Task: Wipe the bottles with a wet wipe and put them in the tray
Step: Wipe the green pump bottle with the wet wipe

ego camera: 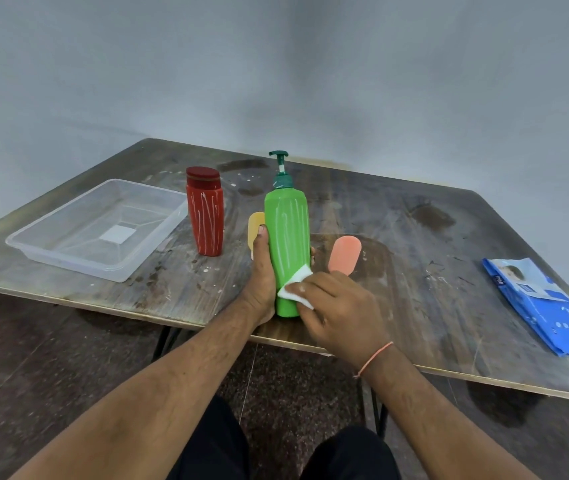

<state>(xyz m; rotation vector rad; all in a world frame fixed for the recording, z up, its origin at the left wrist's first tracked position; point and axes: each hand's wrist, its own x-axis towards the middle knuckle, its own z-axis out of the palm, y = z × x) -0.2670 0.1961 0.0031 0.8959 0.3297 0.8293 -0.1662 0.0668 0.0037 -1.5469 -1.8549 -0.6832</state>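
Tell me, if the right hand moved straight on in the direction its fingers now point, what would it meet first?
The right hand points up-left and already presses the white wipe on the green pump bottle, so the bottle comes first. Just beyond is the left hand, which grips that bottle.

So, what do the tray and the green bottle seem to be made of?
The tray: probably thin clear plastic, since the table shows through its glossy walls. The green bottle: likely opaque smooth plastic with a slight sheen and white streaks.
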